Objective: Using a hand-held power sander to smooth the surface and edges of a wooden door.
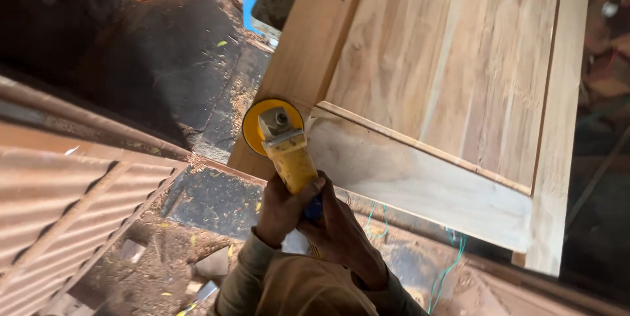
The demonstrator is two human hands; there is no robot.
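Soft daylight brightens the wood; left and corners dim, slightly blurred.

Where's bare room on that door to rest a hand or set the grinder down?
The recessed wooden panel is bare, bordered by the frame's right stile and bottom rail. It is crowded at the lower left corner, where both hands, left and right, hold the yellow grinder.

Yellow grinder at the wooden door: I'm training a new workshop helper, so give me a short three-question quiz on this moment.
1. True or false: both hands grip the yellow grinder.
2. The grinder's disc sits at: A) the left stile of the wooden door, near the bottom rail; B) the corrugated sheet; C) the floor.
3. What litters the ground under the door?

Key: 1. True: left hand and right hand clasp its body. 2. A. 3. Sawdust and shavings.
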